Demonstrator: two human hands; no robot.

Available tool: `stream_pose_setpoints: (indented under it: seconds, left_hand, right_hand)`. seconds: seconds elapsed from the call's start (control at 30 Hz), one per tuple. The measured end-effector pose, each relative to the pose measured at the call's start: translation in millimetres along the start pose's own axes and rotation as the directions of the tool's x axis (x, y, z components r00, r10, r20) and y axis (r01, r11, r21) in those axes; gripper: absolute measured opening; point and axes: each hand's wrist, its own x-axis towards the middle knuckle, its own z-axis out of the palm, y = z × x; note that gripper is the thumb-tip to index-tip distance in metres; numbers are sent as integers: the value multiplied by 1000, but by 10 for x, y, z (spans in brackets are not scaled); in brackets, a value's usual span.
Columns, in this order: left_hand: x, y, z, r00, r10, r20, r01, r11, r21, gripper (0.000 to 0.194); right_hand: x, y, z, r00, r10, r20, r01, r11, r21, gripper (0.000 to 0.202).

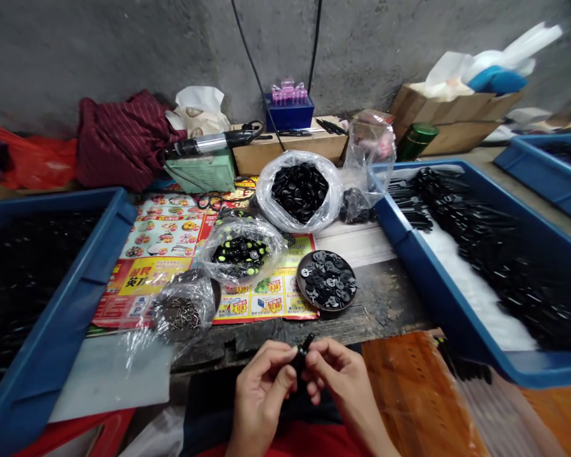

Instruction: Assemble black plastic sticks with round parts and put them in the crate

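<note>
Both hands meet at the bottom centre, in front of the bench edge. A small black part (pixel 306 346) sticks up between their fingertips. My left hand (pixel 268 392) pinches it from the left with thumb and index finger. From the other side, my right hand (pixel 335 374) closes its fingers on the same part. Just beyond them are a round dish (pixel 327 309) of flat black pieces, a plastic bag (pixel 183 304) of small screws, a bag (pixel 242 251) of black and yellow-green parts, and a bag (pixel 299 190) of black discs.
A blue tray (pixel 457 317) of long black parts stands at the right, another blue tray (pixel 52 374) at the left. Behind the bags, an electric screwdriver (pixel 209 143) rests on a green box (pixel 202 172). Two cords hang before the grey wall.
</note>
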Motion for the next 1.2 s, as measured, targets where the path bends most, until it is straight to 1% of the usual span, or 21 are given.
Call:
stream_pose_setpoints:
  seconds: [0.1,0.17,0.2,0.27,0.3,0.33,0.37,0.4,0.5,0.6,0.67,0.73,0.8,0.83,0.93,1.03,1.13,1.2]
  left_hand:
    - [8,5,0,1000,4,-7,-4,1000,-22,10]
    - [5,9,5,1000,-3,-4,3,999,-46,10]
    - [2,10,10,1000,-11,2,11,998,-61,11]
    - [-7,12,18,999,-32,22,33,996,-79,12]
    - [-11,12,20,999,-38,30,40,996,-81,13]
    - [-14,13,20,998,-43,35,45,996,-78,13]
    - [-16,13,19,998,-44,35,47,996,-72,13]
    - [-16,13,17,999,-42,34,45,997,-67,13]
    - [-16,8,10,999,-35,30,36,997,-63,12]
    - [-21,-5,7,999,-36,31,38,998,-57,11]
    - [-26,-16,5,999,-30,20,31,998,-55,11]
    - [-26,-23,5,1000,-20,6,21,998,-53,10]
    - [-22,-22,5,1000,-12,1,12,999,-50,10]
    - [-18,-19,6,1000,-9,1,9,999,-48,9]
    - [-8,-5,11,1000,-2,-10,2,999,-36,9]
    - [-5,4,13,999,0,-34,0,1000,-12,11]
    - [-10,-2,11,999,-3,-53,3,1000,-6,13]
    - [-13,-9,10,998,-7,-62,6,1000,-19,13]
  right_hand:
    - [-4,40,-8,997,-69,15,69,997,20,32]
    - [-17,72,-24,987,-159,23,159,987,-25,25]
    - [-25,86,-36,975,-219,26,221,972,-79,21]
    - [-43,107,-61,935,-354,35,353,909,-222,12]
    - [-51,113,-71,914,-404,45,399,871,-285,9]
    - [-58,114,-78,902,-428,53,421,847,-326,8]
    - [-64,112,-82,903,-426,55,418,841,-344,8]
    - [-69,105,-82,914,-402,57,396,851,-344,10]
    - [-72,61,-68,950,-299,88,311,902,-299,22]
    - [-62,13,-49,960,-251,127,277,920,-277,34]
    - [-50,4,-38,964,-240,118,263,930,-256,33]
    - [-37,19,-30,971,-229,64,237,952,-192,27]
    - [-25,46,-28,978,-208,1,207,973,-106,28]
    - [-19,57,-31,982,-189,-7,188,979,-75,29]
    - [-3,57,-51,987,-154,36,156,986,-58,25]
    - [7,20,-72,993,-100,60,104,992,-66,31]
    - [6,4,-78,997,-39,65,42,998,-41,36]
    - [0,21,-77,998,-38,43,38,999,-15,37]
